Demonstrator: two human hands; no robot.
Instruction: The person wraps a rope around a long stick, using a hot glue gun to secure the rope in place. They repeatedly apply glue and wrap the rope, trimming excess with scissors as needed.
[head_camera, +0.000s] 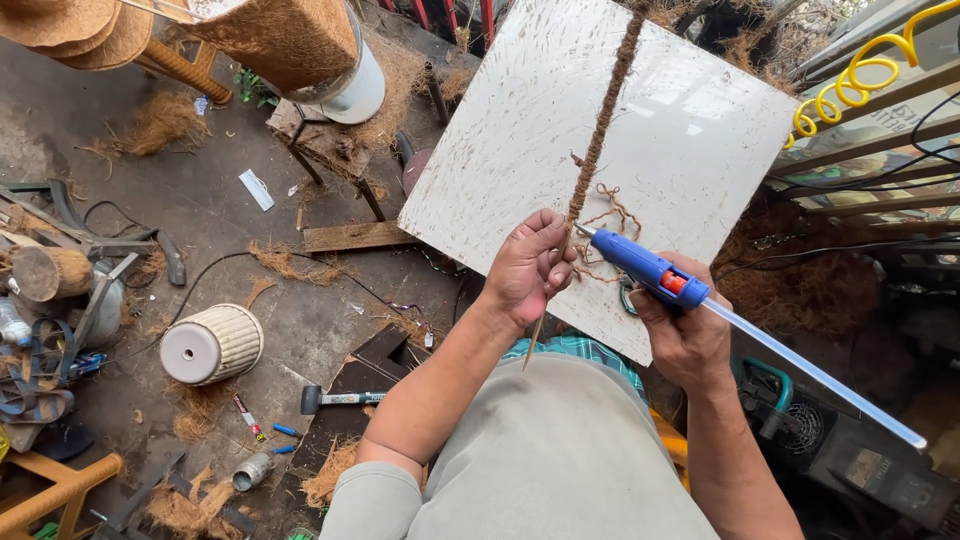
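My left hand (530, 265) pinches a thin stick wrapped with brown coir rope (602, 130), which runs up across a white board (690, 130) lying tilted in front of me. The bare stick end pokes out below my fist. My right hand (685, 335) grips a blue glue gun (648, 268) with an orange trigger. Its nozzle points at the rope just beside my left thumb. A long clear glue stick (815, 375) sticks out behind the gun to the lower right. Loose coir strands (612, 208) lie on the board near the nozzle.
On the concrete floor at left lie a white ribbed pot (212, 345), a hammer (335, 398), a wood plank (355, 236), coir tufts and cables. A coir-wrapped cylinder (300, 45) stands at the top. A yellow coiled hose (860, 70) and a dark machine (850, 450) are at right.
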